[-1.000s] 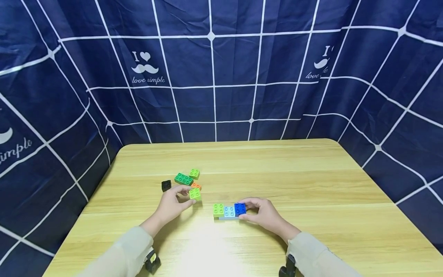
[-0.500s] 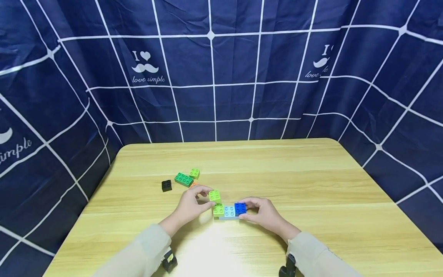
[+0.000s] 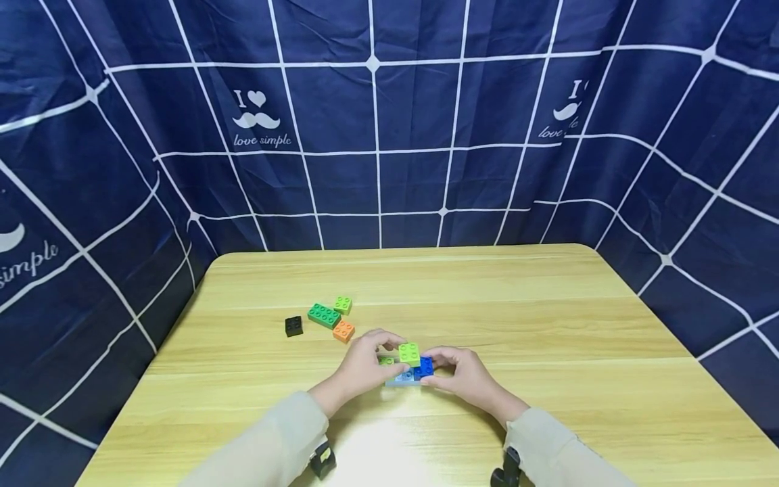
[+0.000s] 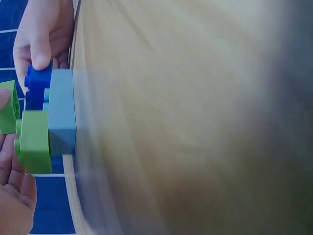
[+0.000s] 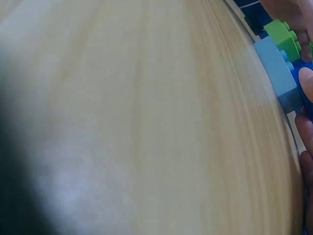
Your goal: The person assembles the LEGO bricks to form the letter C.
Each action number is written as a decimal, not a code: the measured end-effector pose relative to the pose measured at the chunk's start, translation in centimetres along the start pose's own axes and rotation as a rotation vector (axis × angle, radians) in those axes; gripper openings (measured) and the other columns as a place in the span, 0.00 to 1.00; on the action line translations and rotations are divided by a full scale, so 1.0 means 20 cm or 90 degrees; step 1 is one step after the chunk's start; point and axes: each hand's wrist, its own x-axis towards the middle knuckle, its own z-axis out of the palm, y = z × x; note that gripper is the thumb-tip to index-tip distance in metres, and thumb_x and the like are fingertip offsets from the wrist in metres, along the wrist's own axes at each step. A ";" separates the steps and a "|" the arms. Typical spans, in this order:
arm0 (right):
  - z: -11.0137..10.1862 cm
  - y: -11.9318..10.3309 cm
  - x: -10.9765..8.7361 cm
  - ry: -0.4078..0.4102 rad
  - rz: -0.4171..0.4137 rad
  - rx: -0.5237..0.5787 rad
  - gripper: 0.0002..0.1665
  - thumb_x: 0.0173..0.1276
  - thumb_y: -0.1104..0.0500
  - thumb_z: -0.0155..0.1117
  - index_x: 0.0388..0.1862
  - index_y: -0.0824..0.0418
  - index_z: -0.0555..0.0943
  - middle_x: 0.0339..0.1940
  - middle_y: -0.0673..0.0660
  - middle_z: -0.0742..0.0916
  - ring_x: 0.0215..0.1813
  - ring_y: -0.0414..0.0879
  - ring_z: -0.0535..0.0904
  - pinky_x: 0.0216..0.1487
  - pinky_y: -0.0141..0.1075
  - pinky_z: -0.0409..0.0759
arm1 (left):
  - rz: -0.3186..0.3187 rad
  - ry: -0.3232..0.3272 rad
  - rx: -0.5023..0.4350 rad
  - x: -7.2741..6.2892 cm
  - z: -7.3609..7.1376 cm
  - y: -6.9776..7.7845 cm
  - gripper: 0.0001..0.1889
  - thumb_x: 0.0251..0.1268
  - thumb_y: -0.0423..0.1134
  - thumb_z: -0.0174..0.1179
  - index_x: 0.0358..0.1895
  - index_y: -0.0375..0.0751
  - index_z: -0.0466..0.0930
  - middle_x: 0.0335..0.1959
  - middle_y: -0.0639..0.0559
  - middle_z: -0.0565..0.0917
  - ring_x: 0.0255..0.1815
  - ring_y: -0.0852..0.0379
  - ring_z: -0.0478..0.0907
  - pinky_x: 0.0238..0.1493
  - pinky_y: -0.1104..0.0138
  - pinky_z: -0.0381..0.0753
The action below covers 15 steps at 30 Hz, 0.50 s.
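My left hand [image 3: 365, 365] pinches a lime green toy building brick [image 3: 410, 354] between thumb and fingers, over the middle of a small brick assembly. That assembly has a light blue brick [image 4: 62, 112] as its base. On the base's left end sits another lime green brick [image 4: 35, 142], partly covered by the left hand in the head view. A dark blue brick [image 3: 427, 366] is mounted at the right end, and my right hand [image 3: 467, 380] grips it. Bare light blue studs show between these two upper bricks.
On the wooden table [image 3: 517, 297], left of the assembly, lie a black brick [image 3: 293, 326], a long green brick [image 3: 324, 315], a lime green brick [image 3: 343, 305] and an orange brick [image 3: 343, 331]. A dark blue gridded cloth [image 3: 414, 122] hangs behind the table and along both sides.
My left hand has carried its lime green brick rightward, past the assembly's left end to above its middle. The orange brick has come fully into sight. My right hand has stayed put.
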 end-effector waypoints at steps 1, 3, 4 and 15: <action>0.00 0.00 0.00 0.002 0.000 -0.002 0.26 0.54 0.53 0.75 0.51 0.60 0.81 0.37 0.47 0.86 0.40 0.41 0.82 0.45 0.34 0.80 | -0.001 -0.004 0.003 0.00 0.01 0.00 0.19 0.50 0.39 0.72 0.47 0.43 0.82 0.40 0.59 0.81 0.42 0.60 0.76 0.46 0.63 0.76; 0.00 0.01 0.00 0.002 -0.001 -0.005 0.26 0.54 0.53 0.75 0.51 0.61 0.81 0.37 0.47 0.86 0.40 0.41 0.82 0.44 0.34 0.80 | -0.001 -0.011 0.010 0.01 0.03 0.01 0.19 0.50 0.40 0.72 0.47 0.44 0.82 0.41 0.59 0.81 0.42 0.60 0.76 0.46 0.63 0.76; 0.00 0.01 0.00 0.001 -0.002 -0.007 0.26 0.53 0.53 0.75 0.50 0.61 0.81 0.37 0.47 0.86 0.40 0.41 0.82 0.44 0.34 0.80 | -0.001 -0.014 0.014 0.01 0.03 0.01 0.19 0.50 0.40 0.73 0.47 0.44 0.82 0.41 0.60 0.81 0.42 0.61 0.76 0.46 0.64 0.76; 0.00 -0.01 0.00 -0.003 -0.014 -0.002 0.26 0.54 0.56 0.75 0.51 0.64 0.80 0.39 0.51 0.86 0.40 0.43 0.82 0.45 0.36 0.81 | 0.001 -0.039 0.029 0.03 0.06 0.03 0.19 0.49 0.40 0.73 0.46 0.44 0.82 0.40 0.60 0.80 0.43 0.59 0.76 0.46 0.67 0.76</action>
